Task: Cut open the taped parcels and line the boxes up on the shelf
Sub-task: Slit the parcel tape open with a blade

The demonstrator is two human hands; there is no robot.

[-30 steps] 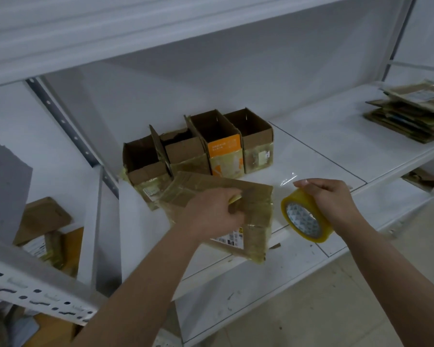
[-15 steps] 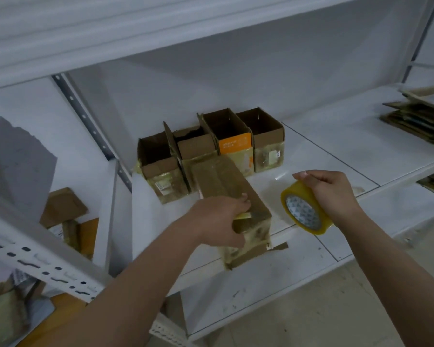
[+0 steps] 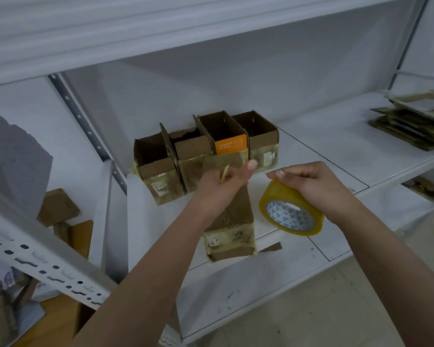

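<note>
a: shelf (image 3: 311,156) is carrying everything, so i'm placing things by it. four open boxes (image 3: 206,151) are standing in a row toward its back, touching side by side.

b: and the taped parcel (image 3: 232,221)?

a: parcel is lying lengthwise in front of that row, its near end reaching the shelf's front edge, a shipping label showing on that end.

b: what's sitting at the shelf's far right?

a: flattened cardboard (image 3: 411,121), lying in a stack.

b: the hands?

a: right hand (image 3: 318,186) is gripping a yellow tape roll (image 3: 290,214) above the shelf, just right of the parcel. left hand (image 3: 223,184) is hovering over the parcel, fingers curling round a small yellow tool (image 3: 224,172), thumb pointing out.
</note>
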